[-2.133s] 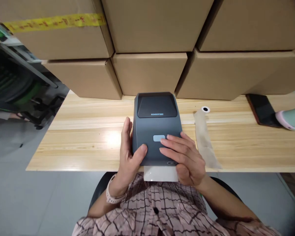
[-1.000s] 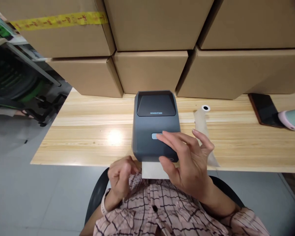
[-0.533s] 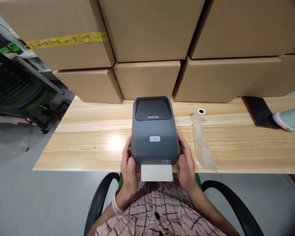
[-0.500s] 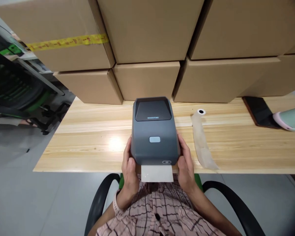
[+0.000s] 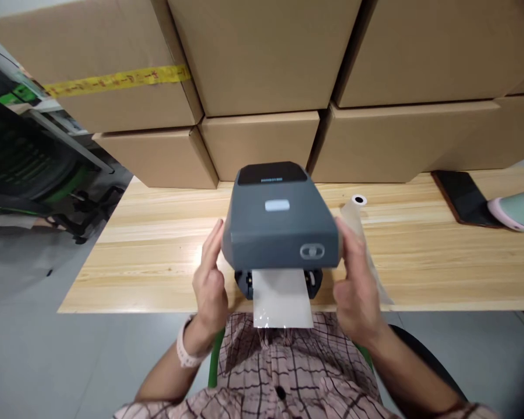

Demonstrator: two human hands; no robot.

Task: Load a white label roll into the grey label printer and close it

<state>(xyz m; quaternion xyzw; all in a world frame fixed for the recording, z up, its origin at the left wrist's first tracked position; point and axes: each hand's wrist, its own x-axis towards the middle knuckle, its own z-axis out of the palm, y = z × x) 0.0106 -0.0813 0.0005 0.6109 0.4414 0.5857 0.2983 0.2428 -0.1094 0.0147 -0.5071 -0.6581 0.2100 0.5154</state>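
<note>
A dark grey label printer [image 5: 279, 218] stands on the wooden table in front of me. Its lid is tilted up at the front, leaving a gap with dark inner parts on both sides. A strip of white label paper [image 5: 282, 299] hangs out of the gap over the table's front edge. My left hand [image 5: 212, 282] is at the lid's left side, its fingers along that side. At the right side, my right hand [image 5: 357, 279] grips the lid's front corner, slightly blurred. The lid is between both hands.
Right of the printer lies a small roll [image 5: 358, 200] with a pale strip unrolled toward me. A phone [image 5: 465, 198] and a green and pink cup [image 5: 517, 209] lie farther right. Stacked cardboard boxes [image 5: 262, 139] line the back. An office chair [image 5: 30, 157] stands at the left.
The printer's lid has come up at the front, showing dark inner parts and more of the paper. Both hands have risen and moved apart with it.
</note>
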